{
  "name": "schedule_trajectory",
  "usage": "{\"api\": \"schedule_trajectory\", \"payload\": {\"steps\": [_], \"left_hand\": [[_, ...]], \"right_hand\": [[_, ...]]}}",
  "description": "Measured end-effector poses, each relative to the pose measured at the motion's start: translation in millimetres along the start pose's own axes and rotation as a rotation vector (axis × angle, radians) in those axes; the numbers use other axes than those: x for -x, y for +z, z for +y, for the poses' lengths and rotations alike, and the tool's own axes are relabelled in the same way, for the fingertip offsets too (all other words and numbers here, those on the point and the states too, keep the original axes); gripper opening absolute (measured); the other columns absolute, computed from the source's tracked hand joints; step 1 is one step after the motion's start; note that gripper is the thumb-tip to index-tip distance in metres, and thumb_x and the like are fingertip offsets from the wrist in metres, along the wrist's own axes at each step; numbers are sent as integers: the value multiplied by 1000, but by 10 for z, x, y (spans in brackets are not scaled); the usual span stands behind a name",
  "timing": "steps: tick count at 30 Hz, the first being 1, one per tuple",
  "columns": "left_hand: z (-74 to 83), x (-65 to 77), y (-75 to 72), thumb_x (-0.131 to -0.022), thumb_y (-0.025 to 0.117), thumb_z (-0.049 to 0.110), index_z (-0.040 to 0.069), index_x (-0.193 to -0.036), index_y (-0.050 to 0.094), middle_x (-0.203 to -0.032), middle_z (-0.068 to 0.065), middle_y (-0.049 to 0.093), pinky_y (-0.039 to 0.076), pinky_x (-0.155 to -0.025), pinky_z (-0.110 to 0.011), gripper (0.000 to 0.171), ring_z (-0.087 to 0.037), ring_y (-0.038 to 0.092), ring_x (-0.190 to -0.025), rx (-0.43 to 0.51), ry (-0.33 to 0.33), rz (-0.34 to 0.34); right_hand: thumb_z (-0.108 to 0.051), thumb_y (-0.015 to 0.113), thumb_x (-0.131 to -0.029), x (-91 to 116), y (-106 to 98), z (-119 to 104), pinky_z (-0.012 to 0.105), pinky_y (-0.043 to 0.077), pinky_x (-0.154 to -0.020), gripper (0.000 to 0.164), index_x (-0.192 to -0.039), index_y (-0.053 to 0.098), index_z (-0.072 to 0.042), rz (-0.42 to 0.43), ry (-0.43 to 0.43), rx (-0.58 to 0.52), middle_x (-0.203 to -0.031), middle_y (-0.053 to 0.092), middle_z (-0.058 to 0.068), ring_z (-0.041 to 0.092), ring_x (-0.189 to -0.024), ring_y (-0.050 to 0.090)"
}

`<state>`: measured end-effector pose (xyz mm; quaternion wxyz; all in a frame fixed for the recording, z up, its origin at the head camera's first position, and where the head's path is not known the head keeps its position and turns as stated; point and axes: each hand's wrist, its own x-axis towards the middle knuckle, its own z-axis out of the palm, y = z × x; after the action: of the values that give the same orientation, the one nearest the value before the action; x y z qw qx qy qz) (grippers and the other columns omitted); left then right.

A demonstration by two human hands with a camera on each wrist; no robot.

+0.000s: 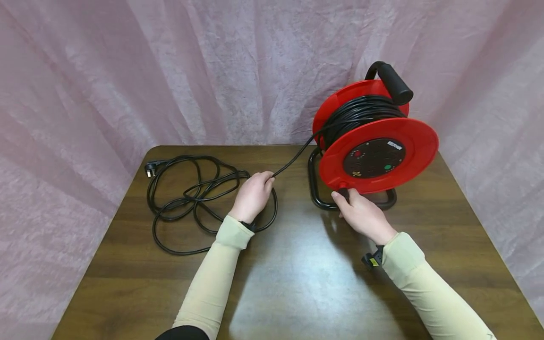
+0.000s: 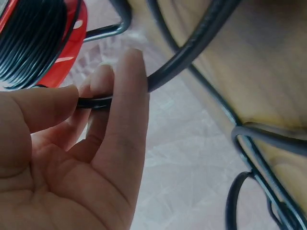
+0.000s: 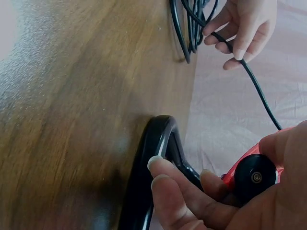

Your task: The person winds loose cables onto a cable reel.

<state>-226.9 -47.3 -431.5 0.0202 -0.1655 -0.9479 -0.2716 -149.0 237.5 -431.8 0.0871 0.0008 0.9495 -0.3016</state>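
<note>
A red cable reel (image 1: 418,151) with black cable wound on its drum stands on a black tube frame (image 1: 313,182) at the table's right. My right hand (image 1: 361,215) holds the small black crank knob (image 3: 255,178) at the lower edge of the reel's front disc, thumb and fingers around it. To the left, my left hand (image 1: 254,193) pinches the black cable (image 1: 297,155) between thumb and fingers. From there the cable runs up to the drum, fairly straight. Loose cable loops (image 1: 199,200) lie on the table left of this hand, ending in a black plug (image 1: 151,168).
The brown wooden table (image 1: 293,283) reaches back to a pink curtain (image 1: 229,71) hanging behind and at both sides. A black carrying handle (image 1: 395,84) juts from the reel's top. The wrist cameras' black straps sit at both cuffs.
</note>
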Motion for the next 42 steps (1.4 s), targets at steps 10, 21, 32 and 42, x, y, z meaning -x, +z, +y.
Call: {"api": "schedule_trajectory", "payload": {"steps": [10,21,32,42], "left_hand": [[-22,2,-80,-106,49,20,6,-124,65,-106,-10,66,50,-80,-39,28,-22,60,-90,-19,29,32],[-112,-27,-93,-106,50,22,7,-122,66,-107,-10,65,49,-82,-40,27,-25,60,-96,-8,86,151],[-181,-42,-171,-107,48,23,8,-127,65,-113,-10,65,49,-86,-42,30,-25,61,-101,22,90,171],[-183,-42,-166,-106,49,18,5,-128,64,-114,-12,65,50,-85,-41,30,-26,60,-99,0,78,153]], "right_hand": [[-67,32,-100,15,27,-87,43,45,-77,62,-100,52,-9,35,4,11,-82,69,3,23,-79,63],[-65,33,-101,11,35,-178,40,44,-73,59,-99,53,-9,30,-13,-19,-82,70,5,21,-75,60],[-67,38,-98,-25,8,-279,38,43,-64,56,-95,55,-14,54,-43,-86,-79,69,4,22,-69,57],[-69,36,-98,-53,-57,-470,39,47,-63,62,-95,57,-10,64,-98,-175,-74,68,3,21,-61,61]]}}
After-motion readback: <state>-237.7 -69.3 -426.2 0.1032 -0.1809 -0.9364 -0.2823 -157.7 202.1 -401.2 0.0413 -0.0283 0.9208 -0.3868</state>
